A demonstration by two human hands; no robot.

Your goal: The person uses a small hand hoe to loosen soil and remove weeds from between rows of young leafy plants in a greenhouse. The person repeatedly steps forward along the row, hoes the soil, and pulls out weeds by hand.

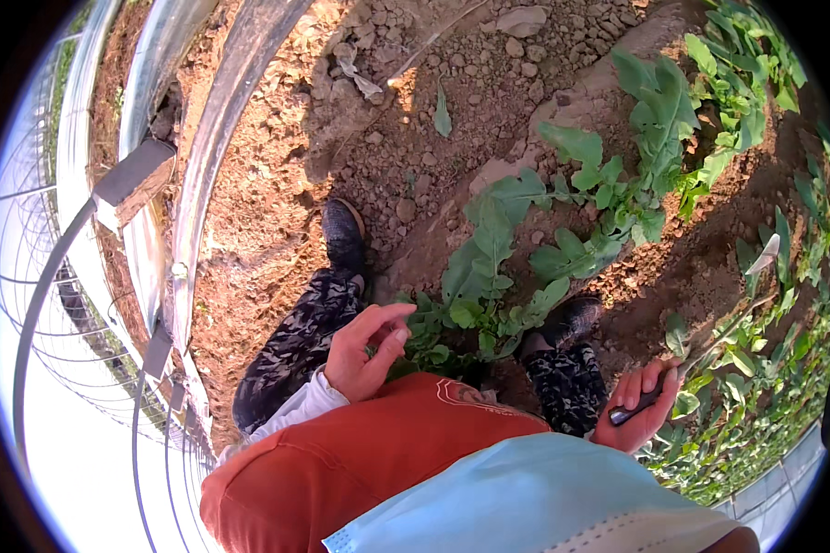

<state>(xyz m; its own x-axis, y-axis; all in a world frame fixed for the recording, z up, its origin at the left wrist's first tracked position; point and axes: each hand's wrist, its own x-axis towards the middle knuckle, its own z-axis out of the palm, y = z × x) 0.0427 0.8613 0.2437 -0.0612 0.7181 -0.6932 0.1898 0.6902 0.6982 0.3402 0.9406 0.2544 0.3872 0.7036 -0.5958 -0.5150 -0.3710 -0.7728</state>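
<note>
My left hand (370, 349) hangs over the row of leafy green plants (487, 259), near my left knee. Its fingers are bent and apart, with nothing between them. At the right, my right hand (640, 404) is closed around the dark handle of a long thin metal hand tool (723, 333). A pale, flattened tip shows at the tool's far end, above the plants at the right; its exact kind is not plain. Lobed leaves spread between my feet and up to the right. One loose leaf (443, 114) lies on the bare soil ahead.
My dark shoes (344, 235) stand on both sides of the plant row. Clear plastic sheeting (214, 124) and metal hoops with a block-like base (138, 181) run along the left. A shred of plastic (360, 77) lies on the cloddy soil. More plants (754, 387) grow at the right.
</note>
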